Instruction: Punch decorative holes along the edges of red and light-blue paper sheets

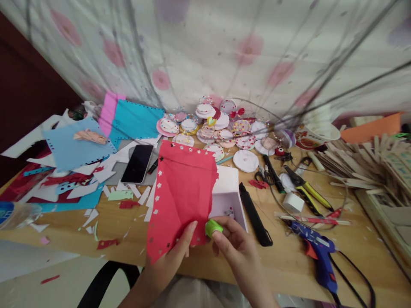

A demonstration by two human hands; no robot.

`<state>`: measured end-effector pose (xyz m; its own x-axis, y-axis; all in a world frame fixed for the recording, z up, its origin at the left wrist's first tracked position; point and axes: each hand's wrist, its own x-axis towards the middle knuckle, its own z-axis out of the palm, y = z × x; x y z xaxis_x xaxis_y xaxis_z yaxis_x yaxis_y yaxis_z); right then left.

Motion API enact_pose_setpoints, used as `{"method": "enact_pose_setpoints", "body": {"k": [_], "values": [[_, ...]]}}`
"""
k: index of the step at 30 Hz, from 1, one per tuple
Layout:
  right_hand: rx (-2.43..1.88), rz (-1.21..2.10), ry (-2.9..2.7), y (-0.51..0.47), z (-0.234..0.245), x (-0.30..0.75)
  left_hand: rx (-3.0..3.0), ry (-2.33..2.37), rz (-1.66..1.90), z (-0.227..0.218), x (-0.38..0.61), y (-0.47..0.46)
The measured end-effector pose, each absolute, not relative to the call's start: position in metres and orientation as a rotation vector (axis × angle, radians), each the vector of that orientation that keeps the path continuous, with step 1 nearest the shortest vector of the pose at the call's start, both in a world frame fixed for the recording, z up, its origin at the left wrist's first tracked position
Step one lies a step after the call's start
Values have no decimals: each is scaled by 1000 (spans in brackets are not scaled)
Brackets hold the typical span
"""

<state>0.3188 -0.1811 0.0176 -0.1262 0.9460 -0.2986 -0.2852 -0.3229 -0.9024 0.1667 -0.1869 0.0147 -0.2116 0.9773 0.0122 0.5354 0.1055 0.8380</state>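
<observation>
My left hand (173,252) grips a sheet of red paper (186,188) by its lower edge, thumb on top. Flower-shaped holes run along the sheet's left, top and bottom edges, and its right edge is ragged. In my right hand (237,244) is a small green craft punch (212,228), pinched between thumb and fingers. It sits at the sheet's lower right corner; whether paper is inside its slot I cannot tell. Behind the punch, a white open box (239,205) stands on the table with a few small bits in it.
A blue glue gun (316,248), yellow-handled pliers (308,188) and a black cutter (255,214) lie to the right. Decorated paper discs (221,128) are piled at the back. Left are a phone (138,164), punched blue sheets (139,119) and paper scraps. Wooden sticks (366,167) lie far right.
</observation>
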Motion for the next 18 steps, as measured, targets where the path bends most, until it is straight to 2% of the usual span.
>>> {"method": "enact_pose_setpoints", "body": {"k": [11, 18], "values": [[-1182, 1650, -934, -186, 10, 321, 1677, 1791, 928, 19, 163, -190], [-1082, 1734, -857, -183, 17, 320, 1473, 1830, 890, 22, 168, -189]]}}
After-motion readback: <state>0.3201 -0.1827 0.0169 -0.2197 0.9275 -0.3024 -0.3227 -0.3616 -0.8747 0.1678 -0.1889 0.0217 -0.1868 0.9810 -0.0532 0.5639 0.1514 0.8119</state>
